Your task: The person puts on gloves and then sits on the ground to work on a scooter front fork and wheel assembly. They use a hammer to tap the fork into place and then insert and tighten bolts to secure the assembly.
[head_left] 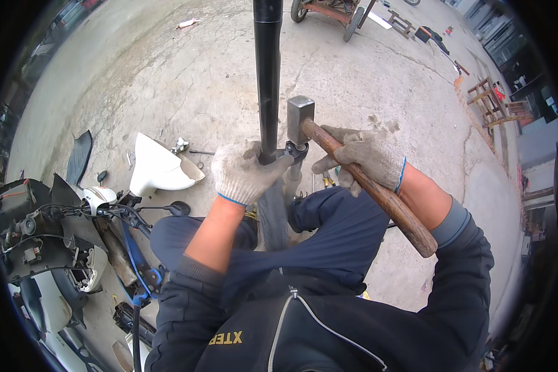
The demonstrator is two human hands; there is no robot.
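My left hand (245,173), in a grey-stained white knit glove, is wrapped round the lower part of a long black tube (268,80) that stands upright before me. My right hand (375,155), gloved alike, grips a sledgehammer (384,197) by its worn wooden handle, close to the block-shaped steel head. That head hangs just right of the tube, above a black clamp-like fitting (297,150) on a metal leg. Whether head and fitting touch, I cannot tell. Below my left hand a dark tyre-like piece (271,214) stands between my knees.
A white plastic fairing (158,167) lies on the concrete to the left. Beside my left knee is a partly stripped scooter (37,229) with cables and a mirror (180,208). A wheeled cart (335,11) stands ahead, and a wooden chair (493,102) at the far right.
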